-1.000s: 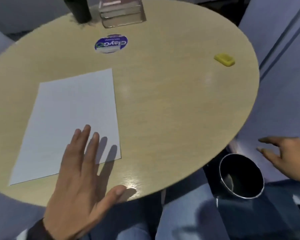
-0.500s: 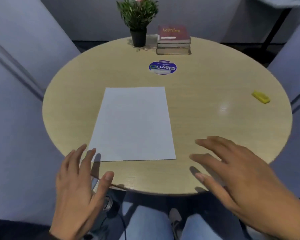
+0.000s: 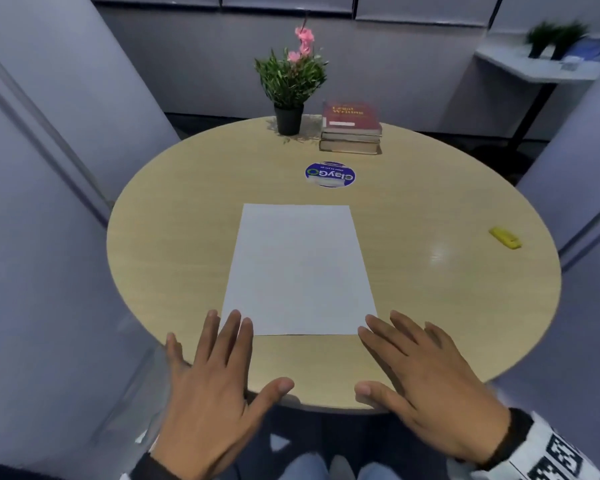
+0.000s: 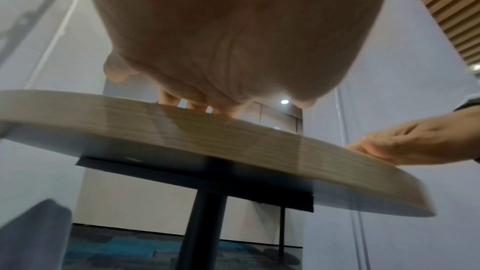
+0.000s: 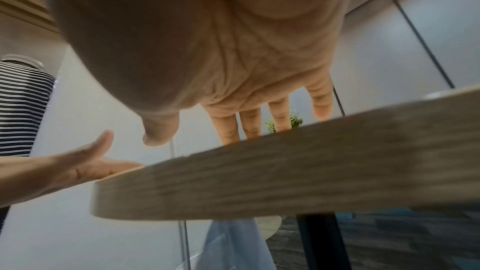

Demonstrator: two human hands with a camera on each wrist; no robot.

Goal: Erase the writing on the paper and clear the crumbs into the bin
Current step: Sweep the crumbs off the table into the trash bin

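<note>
A white sheet of paper (image 3: pixel 298 268) lies in the middle of the round wooden table (image 3: pixel 430 306); no writing or crumbs show on it. A yellow eraser (image 3: pixel 505 237) lies near the table's right edge. My left hand (image 3: pixel 219 368) is spread flat over the table's near edge, its fingertips at the paper's near-left corner. My right hand (image 3: pixel 420 368) is spread flat at the near-right corner. Both hold nothing. The wrist views show each palm (image 4: pixel 228 48) (image 5: pixel 221 48) above the table edge with straight fingers. The bin is out of view.
At the far side stand a potted plant (image 3: pixel 290 88) and a stack of books (image 3: pixel 352 128). A round blue sticker (image 3: pixel 330 174) sits beyond the paper. Grey partition walls (image 3: pixel 49 168) close in on both sides. My knees show below the table.
The view swung from the bin at the right back to the table. My right hand came up from beside the bin onto the table edge. My left hand shifted to the paper's near-left corner.
</note>
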